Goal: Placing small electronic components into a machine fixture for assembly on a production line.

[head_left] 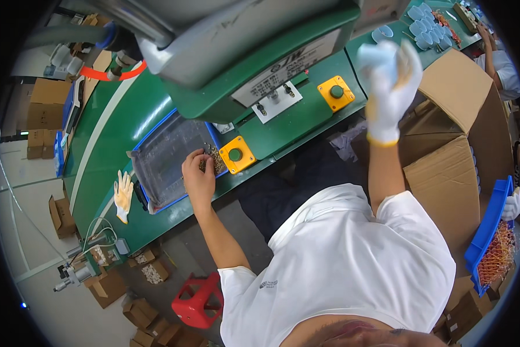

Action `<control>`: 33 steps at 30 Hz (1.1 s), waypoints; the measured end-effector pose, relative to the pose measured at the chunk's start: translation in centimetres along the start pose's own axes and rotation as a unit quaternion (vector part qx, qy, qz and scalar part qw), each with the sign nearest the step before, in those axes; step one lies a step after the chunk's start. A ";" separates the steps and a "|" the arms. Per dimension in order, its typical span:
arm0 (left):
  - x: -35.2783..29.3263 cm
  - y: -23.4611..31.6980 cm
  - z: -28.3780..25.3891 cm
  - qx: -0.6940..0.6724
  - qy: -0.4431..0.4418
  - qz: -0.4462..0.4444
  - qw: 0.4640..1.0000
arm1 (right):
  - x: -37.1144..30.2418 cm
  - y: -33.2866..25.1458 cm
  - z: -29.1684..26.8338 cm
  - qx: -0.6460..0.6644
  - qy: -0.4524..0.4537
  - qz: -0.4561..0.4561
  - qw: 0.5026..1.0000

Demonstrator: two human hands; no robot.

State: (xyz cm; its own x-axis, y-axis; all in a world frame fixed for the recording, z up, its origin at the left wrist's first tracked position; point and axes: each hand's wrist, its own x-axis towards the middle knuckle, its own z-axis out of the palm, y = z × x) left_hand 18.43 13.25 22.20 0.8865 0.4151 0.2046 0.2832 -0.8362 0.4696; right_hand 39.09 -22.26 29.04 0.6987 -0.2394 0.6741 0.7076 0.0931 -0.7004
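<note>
My bare left hand [198, 174] dips into the near right corner of a blue tray [175, 203] with a dark lining. Its fingers curl at a pile of tiny brownish parts [215, 159]; what lies between them is hidden. A white work glove with a yellow cuff covers my right hand [390, 95], raised at the right above an opened cardboard box. Held in it is a light blue plastic cup [378, 59], smeared by motion. The green press machine [260, 75] stands over the bench between my hands, with a metal fixture plate [277, 103] beneath it.
Two yellow button boxes [237, 154] [336, 93] flank the fixture. A loose glove [123, 195] lies left of the tray. More light blue cups [426, 28] stand far right. The large cardboard box [445, 185], a blue bin [490, 231] held by another person's gloved hand, and a red stool [197, 301] surround me.
</note>
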 end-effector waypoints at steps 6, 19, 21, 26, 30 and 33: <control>0.8 1.4 0.9 0.003 0.007 0.022 1.000 | 22.8 28.0 -10.9 -0.255 -0.344 0.515 0.742; 0.2 -0.2 -0.9 -0.012 -0.049 0.000 0.999 | 0.7 2.5 -1.4 0.252 0.133 0.082 0.955; 0.7 -0.5 -1.3 -0.004 -0.069 0.016 0.997 | -3.0 -1.4 0.5 0.128 0.007 0.074 0.989; 0.7 0.2 -0.7 -0.016 0.019 0.063 0.998 | -5.1 -3.3 5.1 -0.052 -0.227 0.044 0.971; 0.1 -0.7 -2.2 -0.044 -0.068 -0.049 0.996 | -4.6 -2.0 7.2 -0.148 -0.261 -0.056 0.952; 0.3 -1.2 -2.4 -0.023 -0.065 -0.033 0.997 | -4.5 -1.6 7.9 -0.166 -0.269 -0.044 0.948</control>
State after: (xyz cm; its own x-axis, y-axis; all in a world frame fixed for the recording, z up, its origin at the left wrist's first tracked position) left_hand 17.46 15.18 23.74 0.9072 0.4162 0.0606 0.3278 -0.7899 0.5183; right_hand 35.66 -13.67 29.00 0.6540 0.3029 0.6932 0.7562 -0.2355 -0.6105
